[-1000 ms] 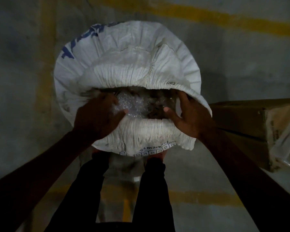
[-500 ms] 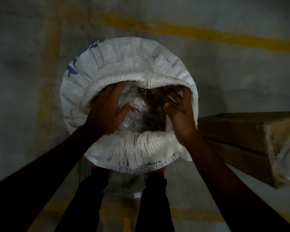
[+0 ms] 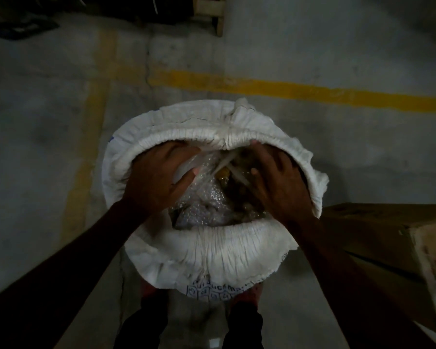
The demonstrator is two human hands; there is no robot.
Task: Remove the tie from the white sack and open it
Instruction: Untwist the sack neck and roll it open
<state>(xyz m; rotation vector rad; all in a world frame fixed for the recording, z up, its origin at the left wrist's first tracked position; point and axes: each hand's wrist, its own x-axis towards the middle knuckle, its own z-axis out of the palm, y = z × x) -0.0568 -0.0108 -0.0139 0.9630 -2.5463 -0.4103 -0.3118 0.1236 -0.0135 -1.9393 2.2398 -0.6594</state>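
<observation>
The white sack (image 3: 212, 250) stands upright on the floor in front of me, its mouth wide and its rim rolled down in a thick gathered band. Inside lie bubble wrap (image 3: 204, 205), some brown pieces and pale strips (image 3: 227, 167). Both my hands are inside the mouth. My left hand (image 3: 156, 180) pinches a fold of clear plastic between thumb and fingers at the left inner side. Fingers spread, my right hand (image 3: 280, 185) presses against the right inner side, its fingertips near the far rim. I see no tie anywhere.
A brown cardboard box (image 3: 388, 233) lies on the floor right beside the sack. Yellow painted lines (image 3: 287, 90) cross the grey concrete floor behind and to the left. A wooden frame (image 3: 209, 11) stands at the far edge. My legs (image 3: 144, 328) are below the sack.
The sack's mouth has been spread wider and the rim pushed lower. Both hands went from the near rim deeper inside toward the far rim. The view has tilted up.
</observation>
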